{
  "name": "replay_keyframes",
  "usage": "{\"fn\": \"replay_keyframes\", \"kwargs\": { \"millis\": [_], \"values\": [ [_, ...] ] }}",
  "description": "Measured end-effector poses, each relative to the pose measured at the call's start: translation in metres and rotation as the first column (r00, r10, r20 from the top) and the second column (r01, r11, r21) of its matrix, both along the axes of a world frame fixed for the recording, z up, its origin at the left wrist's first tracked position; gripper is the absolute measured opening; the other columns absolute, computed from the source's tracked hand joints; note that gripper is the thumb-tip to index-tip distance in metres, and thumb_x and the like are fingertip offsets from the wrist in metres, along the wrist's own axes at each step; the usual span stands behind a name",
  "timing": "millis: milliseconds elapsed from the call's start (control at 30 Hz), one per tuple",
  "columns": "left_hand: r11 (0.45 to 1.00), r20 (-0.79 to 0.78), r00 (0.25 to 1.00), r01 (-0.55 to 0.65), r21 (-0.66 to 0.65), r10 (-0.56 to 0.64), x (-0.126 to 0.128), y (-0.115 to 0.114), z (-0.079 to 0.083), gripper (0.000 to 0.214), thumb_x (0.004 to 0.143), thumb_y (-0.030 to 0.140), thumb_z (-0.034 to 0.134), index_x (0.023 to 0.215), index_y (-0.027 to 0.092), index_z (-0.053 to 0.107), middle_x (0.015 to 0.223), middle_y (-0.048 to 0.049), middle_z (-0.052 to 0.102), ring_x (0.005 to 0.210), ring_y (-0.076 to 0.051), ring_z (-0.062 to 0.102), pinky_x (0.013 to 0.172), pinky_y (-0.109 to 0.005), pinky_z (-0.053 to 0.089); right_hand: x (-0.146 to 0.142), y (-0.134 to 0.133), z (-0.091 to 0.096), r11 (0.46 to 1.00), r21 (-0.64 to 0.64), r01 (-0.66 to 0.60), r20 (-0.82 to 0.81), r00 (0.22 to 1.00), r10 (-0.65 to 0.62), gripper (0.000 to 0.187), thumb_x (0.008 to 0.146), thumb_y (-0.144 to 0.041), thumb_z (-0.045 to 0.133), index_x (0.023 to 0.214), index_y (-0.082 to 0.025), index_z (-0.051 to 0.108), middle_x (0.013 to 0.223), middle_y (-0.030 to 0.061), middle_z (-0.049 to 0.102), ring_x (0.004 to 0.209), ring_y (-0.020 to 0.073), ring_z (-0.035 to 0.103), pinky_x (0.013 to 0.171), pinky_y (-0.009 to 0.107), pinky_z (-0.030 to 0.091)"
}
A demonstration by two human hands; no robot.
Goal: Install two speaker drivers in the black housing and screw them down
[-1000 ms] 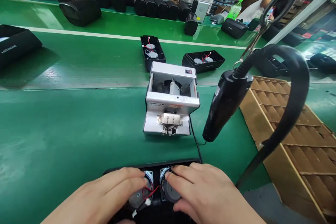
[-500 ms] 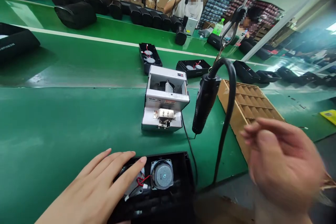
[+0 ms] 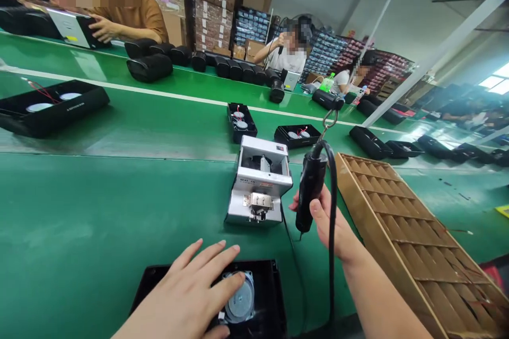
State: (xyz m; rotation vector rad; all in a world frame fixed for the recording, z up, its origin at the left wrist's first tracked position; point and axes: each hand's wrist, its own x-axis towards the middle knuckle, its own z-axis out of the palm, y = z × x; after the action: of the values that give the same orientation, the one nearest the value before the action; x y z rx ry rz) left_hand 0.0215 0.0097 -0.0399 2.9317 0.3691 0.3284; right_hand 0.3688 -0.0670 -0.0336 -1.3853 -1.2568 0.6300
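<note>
Because its cord hangs from a hook above, the electric screwdriver (image 3: pixel 310 193) should feel light in the right hand (image 3: pixel 328 222), which curls narrowly around its stiff black grip with the bit pointing down. The left hand (image 3: pixel 186 291) lies spread wide over an open black speaker housing (image 3: pixel 276 296), 1 finger touching the metal rim of a round speaker driver (image 3: pixel 240 296). That housing looks rigid and fairly light, though the driver probably adds some weight at its seat. Its outer wall seems the safest place to take hold, while the driver is better spared hard pressure. Straight ahead of the hands stands a silver screw feeder (image 3: pixel 260 180), and right of the right hand lies a long cardboard divider tray (image 3: pixel 358 185). Farther ahead, 2 more open housings (image 3: pixel 239 123) (image 3: pixel 297 135) sit on the smooth green counter (image 3: pixel 79 212), beyond them rows of black speakers (image 3: pixel 234 69). Well past the hands, co-workers (image 3: pixel 286 53) sit among stacked cartons (image 3: pixel 210 10) and shelves of boxed stock (image 3: pixel 330 53).
</note>
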Motion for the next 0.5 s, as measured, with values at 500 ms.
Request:
{"fn": "replay_keyframes", "kwargs": {
  "millis": [500],
  "values": [
    [0.995, 0.057, 0.998, 0.021, 0.097, -0.027, 0.017, 0.012, -0.012, 0.046, 0.088, 0.009, 0.067, 0.126, 0.035, 0.07, 0.129, -0.0029, 0.082, 0.11, -0.026, 0.081, 0.105, -0.036, 0.059, -0.087, 0.029, 0.099, 0.922, 0.344, 0.18, -0.459, 0.889, -0.002, 0.062, 0.09, -0.087, 0.075, 0.117, -0.031, 0.069, 0.068, -0.006, 0.065, 0.046, 0.0163, 0.054, 0.046, 0.027, 0.052]
  ]
}}
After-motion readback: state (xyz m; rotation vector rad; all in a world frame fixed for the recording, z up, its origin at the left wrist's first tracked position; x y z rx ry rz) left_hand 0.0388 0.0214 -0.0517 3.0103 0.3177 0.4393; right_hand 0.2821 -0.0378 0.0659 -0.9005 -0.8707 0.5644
